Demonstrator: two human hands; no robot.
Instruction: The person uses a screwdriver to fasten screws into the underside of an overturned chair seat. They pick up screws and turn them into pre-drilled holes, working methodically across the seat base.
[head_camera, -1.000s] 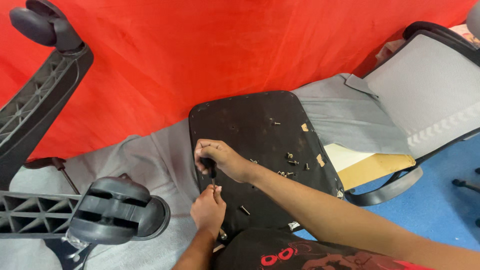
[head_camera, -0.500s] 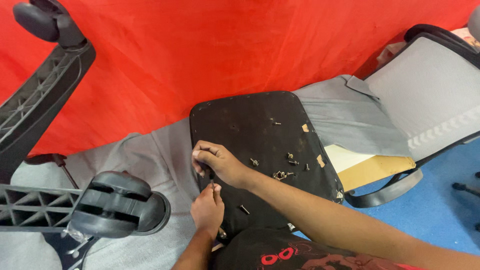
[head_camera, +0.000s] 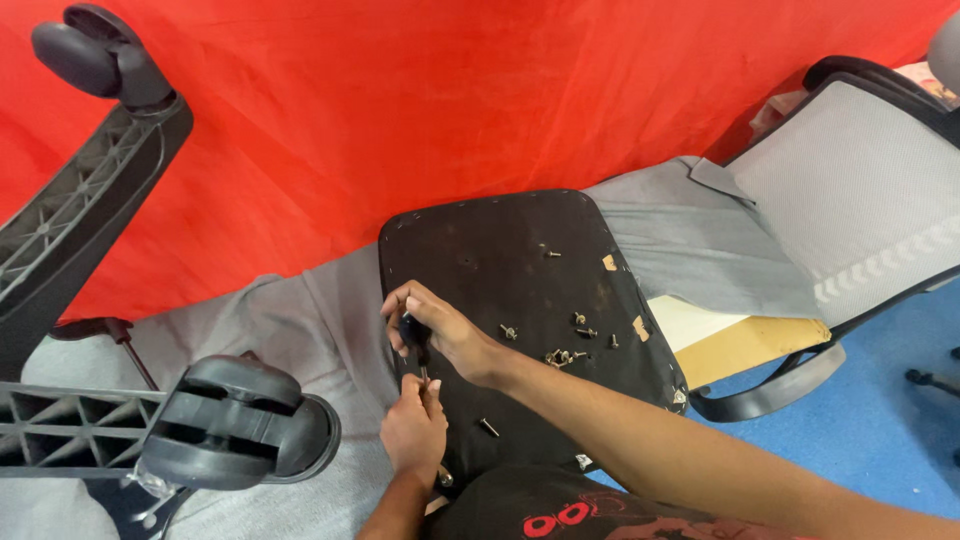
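Note:
A black chair-seat underside (head_camera: 500, 260) lies flat on grey cloth, with several loose screws (head_camera: 565, 355) scattered on it. My right hand (head_camera: 440, 325) grips the black handle of a screwdriver (head_camera: 413, 335) held upright at the seat's left edge. My left hand (head_camera: 413, 428) sits just below it, fingers pinched around the screwdriver's shaft near its tip. One screw (head_camera: 488, 427) lies on the seat close to my left hand.
A black star-shaped chair base with castor wheels (head_camera: 235, 420) stands at the left. A grey mesh chair back (head_camera: 860, 200) leans at the right, with a foam and wood piece (head_camera: 730, 345) beside it. Red cloth (head_camera: 400, 100) hangs behind; blue floor (head_camera: 860, 440) lies at right.
My right hand has shifted slightly on the screwdriver handle, and my left hand has risen a little toward the shaft. The view moved a bit.

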